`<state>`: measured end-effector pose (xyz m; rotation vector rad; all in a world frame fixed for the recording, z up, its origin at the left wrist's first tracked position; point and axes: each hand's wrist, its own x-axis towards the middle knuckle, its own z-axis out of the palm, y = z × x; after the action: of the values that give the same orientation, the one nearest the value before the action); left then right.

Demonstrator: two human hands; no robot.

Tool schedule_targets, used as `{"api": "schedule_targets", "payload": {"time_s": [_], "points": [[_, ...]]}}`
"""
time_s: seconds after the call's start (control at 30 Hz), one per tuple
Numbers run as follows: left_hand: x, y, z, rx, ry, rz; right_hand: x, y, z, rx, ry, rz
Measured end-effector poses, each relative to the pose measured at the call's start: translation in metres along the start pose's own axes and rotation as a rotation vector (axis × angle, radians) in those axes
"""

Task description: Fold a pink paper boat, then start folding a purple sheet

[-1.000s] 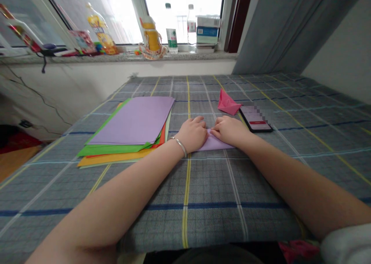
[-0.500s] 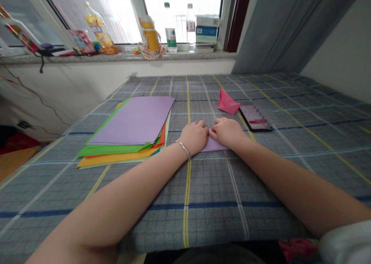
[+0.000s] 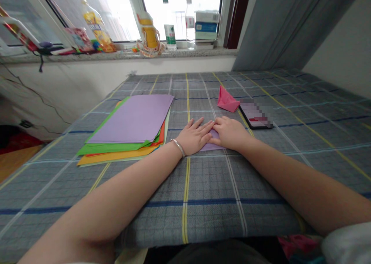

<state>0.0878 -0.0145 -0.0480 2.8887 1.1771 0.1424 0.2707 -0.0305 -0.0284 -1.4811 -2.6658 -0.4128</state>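
A folded piece of purple paper [image 3: 213, 145] lies on the plaid cloth, mostly covered by my two hands. My left hand [image 3: 196, 135], with a silver bangle at the wrist, rests flat on its left part, fingers stretched out and apart. From the right, my right hand [image 3: 232, 132] grips the paper with bent fingers and thumb, its fingertips meeting those of my left hand. Just beyond stands a folded pink paper boat [image 3: 227, 100]. A stack of coloured sheets, a purple sheet [image 3: 130, 119] on top, lies to the left of my left hand.
A phone [image 3: 255, 115] lies right of the pink boat, its screen partly blurred out. The plaid cloth [image 3: 208, 190] covers the whole surface. Along the windowsill [image 3: 185, 53] stand a yellow drinking bottle [image 3: 150, 34], several other bottles and stacked boxes [image 3: 206, 27].
My left hand has gone from curled fingers to flat, spread fingers on the paper. My right hand stays at the paper's right side, its thumb a little lower. The view has tilted slightly.
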Motion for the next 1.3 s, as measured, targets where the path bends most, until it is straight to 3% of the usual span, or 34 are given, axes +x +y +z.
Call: {"api": "schedule_targets", "payload": {"time_s": [0.53, 0.73, 1.3], "points": [[-0.007, 0.001, -0.005, 0.040, -0.035, 0.120, -0.005, 0.009, -0.001, 0.052, -0.085, -0.034], [-0.006, -0.006, -0.008, -0.014, -0.103, 0.158, -0.005, 0.013, 0.002, 0.146, -0.106, 0.009], [-0.020, -0.024, -0.024, -0.076, -0.262, 0.060, -0.010, 0.033, 0.007, 0.247, -0.244, 0.064]]}}
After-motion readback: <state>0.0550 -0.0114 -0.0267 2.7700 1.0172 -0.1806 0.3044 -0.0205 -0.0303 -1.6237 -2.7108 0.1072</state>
